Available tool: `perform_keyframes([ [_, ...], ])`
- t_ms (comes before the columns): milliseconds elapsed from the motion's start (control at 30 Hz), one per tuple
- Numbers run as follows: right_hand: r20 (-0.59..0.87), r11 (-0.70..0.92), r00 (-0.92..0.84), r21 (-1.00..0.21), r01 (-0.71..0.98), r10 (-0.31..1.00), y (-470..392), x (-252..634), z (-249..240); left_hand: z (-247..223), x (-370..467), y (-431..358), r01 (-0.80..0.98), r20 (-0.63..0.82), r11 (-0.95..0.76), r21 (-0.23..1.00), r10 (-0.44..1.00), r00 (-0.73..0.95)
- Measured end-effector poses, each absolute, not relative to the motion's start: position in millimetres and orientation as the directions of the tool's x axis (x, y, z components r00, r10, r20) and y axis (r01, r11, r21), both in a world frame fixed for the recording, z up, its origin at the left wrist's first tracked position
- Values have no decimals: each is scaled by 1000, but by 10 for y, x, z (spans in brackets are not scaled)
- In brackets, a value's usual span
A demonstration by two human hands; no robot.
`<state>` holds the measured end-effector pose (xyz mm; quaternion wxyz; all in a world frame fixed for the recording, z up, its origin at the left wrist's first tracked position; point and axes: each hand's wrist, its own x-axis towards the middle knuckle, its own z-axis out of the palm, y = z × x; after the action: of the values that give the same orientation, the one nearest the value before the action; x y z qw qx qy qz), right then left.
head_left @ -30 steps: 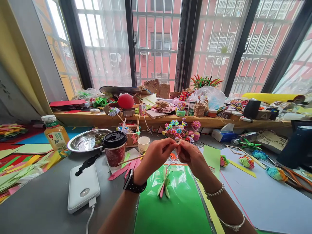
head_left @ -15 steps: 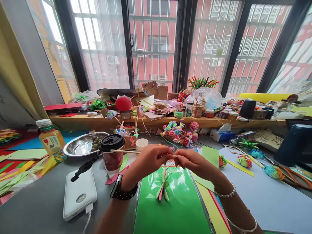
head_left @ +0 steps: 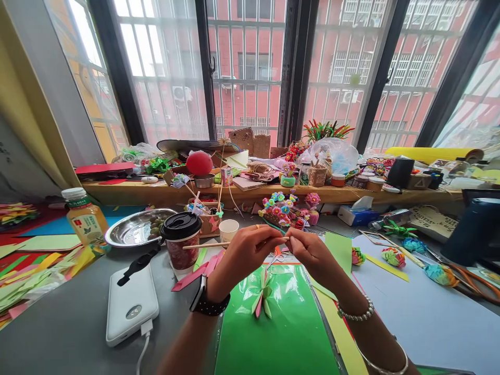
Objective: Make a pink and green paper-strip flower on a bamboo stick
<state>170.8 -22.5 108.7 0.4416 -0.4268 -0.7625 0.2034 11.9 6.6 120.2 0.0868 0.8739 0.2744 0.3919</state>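
Observation:
A thin wooden stick (head_left: 207,245) runs sideways through the fingers of my left hand (head_left: 246,255), which is closed around it. Its right end lies in the pinched fingertips of my right hand (head_left: 312,255); the two hands almost meet there. Most of the stick's middle is hidden behind my left hand. Below them, a folded paper flower (head_left: 261,299) in light green and pink rests on the green plastic-covered sheet (head_left: 273,344). Orange-handled scissors (head_left: 278,255) lie just behind the flower, partly covered by my hands.
Left of my arm stand a lidded coffee cup (head_left: 182,239), pink paper strips (head_left: 191,278), and a white power bank (head_left: 130,307) with a cable. A paper cup (head_left: 228,229) is behind my left hand. Coloured paper balls (head_left: 394,257) lie on white paper (head_left: 390,302) at right.
My right hand's fingers have curled more tightly around the stick's end. Both hands have shifted slightly, and the scissors show more clearly. The paper flower has stayed put.

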Motion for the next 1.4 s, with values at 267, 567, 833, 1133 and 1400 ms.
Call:
perform_keyframes([
  [267, 399, 426, -268, -903, 50, 877, -180, 1706, 1025, 1199, 149, 69, 385, 658, -838, 387, 543, 522],
  [567, 472, 494, -148, -846, 201, 869, -211, 1646, 1037, 1229, 163, 10, 431, 529, -754, 496, 656, 538],
  [833, 617, 634, -284, -474, 611, 734, -373, 1828, 1210, 1246, 153, -33, 469, 481, -738, 486, 674, 561],
  [1133, 674, 618, -273, -342, 708, 686, -401, 1800, 1198, 1242, 168, -57, 579, 480, -722, 378, 688, 544],
  [1400, 723, 574, -255, -232, 785, 642, -351, 1778, 1121, 1258, 205, -90, 714, 462, -660, 236, 722, 514],
])
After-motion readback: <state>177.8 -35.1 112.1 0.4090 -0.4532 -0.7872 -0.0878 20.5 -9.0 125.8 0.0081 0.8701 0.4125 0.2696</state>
